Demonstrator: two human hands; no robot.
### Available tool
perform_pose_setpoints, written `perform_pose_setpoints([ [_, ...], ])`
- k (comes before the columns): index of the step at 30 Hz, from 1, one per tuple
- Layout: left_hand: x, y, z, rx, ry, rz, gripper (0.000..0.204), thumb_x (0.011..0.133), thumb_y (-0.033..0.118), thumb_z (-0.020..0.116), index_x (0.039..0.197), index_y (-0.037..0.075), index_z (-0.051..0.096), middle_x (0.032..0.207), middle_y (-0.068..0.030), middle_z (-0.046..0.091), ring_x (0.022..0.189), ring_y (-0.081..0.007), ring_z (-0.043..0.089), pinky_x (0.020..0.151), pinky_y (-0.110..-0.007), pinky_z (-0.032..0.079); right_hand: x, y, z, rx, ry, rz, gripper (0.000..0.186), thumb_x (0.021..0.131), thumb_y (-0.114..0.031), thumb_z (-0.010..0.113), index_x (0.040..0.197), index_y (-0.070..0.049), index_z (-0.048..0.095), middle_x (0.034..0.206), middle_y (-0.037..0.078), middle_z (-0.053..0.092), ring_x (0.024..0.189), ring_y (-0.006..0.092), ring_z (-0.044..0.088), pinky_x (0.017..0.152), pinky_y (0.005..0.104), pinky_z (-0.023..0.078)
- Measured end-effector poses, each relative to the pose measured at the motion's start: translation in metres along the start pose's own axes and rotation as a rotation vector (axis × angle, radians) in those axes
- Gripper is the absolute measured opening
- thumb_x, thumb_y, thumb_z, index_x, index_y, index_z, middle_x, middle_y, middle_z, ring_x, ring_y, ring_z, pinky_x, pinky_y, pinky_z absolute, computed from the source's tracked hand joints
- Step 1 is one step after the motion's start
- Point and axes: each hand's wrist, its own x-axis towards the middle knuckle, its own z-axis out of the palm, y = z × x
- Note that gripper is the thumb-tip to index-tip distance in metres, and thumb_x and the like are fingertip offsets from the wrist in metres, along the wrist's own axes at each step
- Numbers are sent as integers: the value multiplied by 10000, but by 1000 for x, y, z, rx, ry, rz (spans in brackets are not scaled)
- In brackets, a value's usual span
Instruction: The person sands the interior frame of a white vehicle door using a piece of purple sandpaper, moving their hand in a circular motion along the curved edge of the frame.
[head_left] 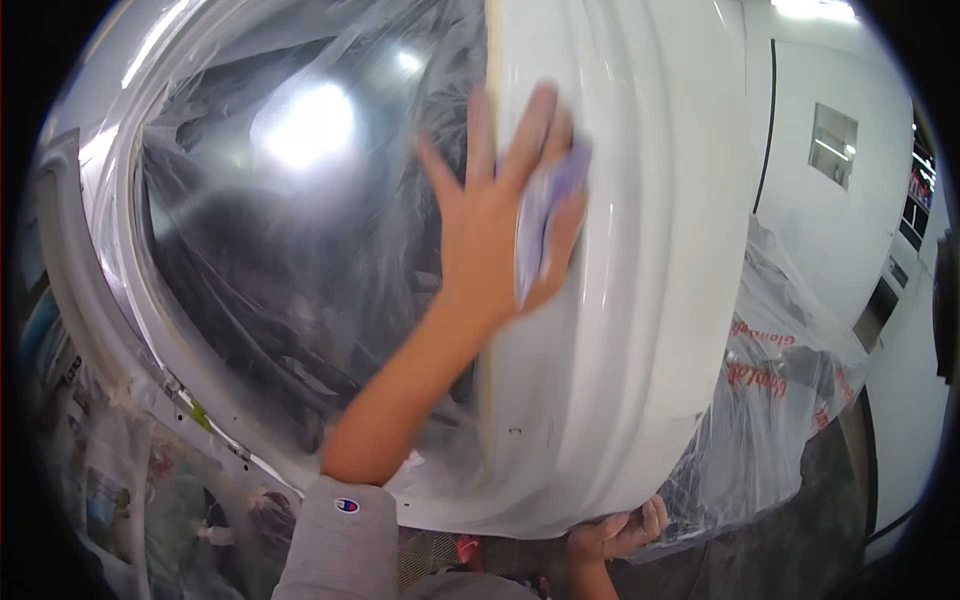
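My left hand [480, 240] reaches up over a white vehicle body panel [610, 300], its fingers spread, blurred by motion. Between its thumb and fingers is a folded purple-and-white sheet [545, 215], pressed against the panel; its exact kind cannot be made out. Clear plastic film [300, 260] covers the dark opening left of the panel, and the hand's outer fingers lie over the film's edge. Low down, my right hand [625, 532] curls its fingers at the panel's lower edge; part of the hand is hidden beneath it.
More plastic sheeting with red print [770, 400] hangs to the right of the panel. A white door with a small window [833, 145] stands behind it. At far left are a curved grey trim frame [75, 270] and film-covered items. Dark floor [790, 550] shows below.
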Motion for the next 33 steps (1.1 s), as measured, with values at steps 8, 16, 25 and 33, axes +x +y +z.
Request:
perform_pose_setpoints([
  [8, -242, 94, -43, -723, -374, -365, 538, 878, 219, 553, 1373, 10, 524, 1522, -238, 355, 1366, -532, 334, 1127, -669, 198, -38, -9, -41, 177, -408, -216, 300, 932, -194, 567, 1148, -2, 487, 1106, 186, 553, 985, 327, 568, 889, 488, 486],
  [16, -260, 174, -88, -1486, -352, -1382, 624, 969, 387, 510, 1385, -59, 375, 1350, -231, 466, 1297, -299, 433, 1110, -530, 268, -109, 10, -56, -77, -996, 79, 407, 887, -242, 722, 1209, -25, 600, 1055, 196, 645, 928, 377, 620, 811, 487, 492],
  [25, -207, 124, -71, -1094, -222, -403, 807, 896, 483, 613, 1450, -45, 357, 1452, -280, 384, 1351, -389, 416, 1117, -567, 265, -3, -6, -77, 96, -713, 616, 387, 873, -234, 740, 1176, -27, 615, 1040, 195, 653, 922, 366, 631, 816, 487, 500],
  [33, 79, -43, -16, -43, 33, 64, 609, 1007, 366, 454, 1487, 0, 374, 1601, -214, 252, 1473, -443, 223, 1167, -625, 177, 0, 4, -142, -25, -472, 774, 370, 861, -228, 757, 1146, -29, 629, 1028, 194, 659, 916, 357, 640, 822, 486, 508],
])
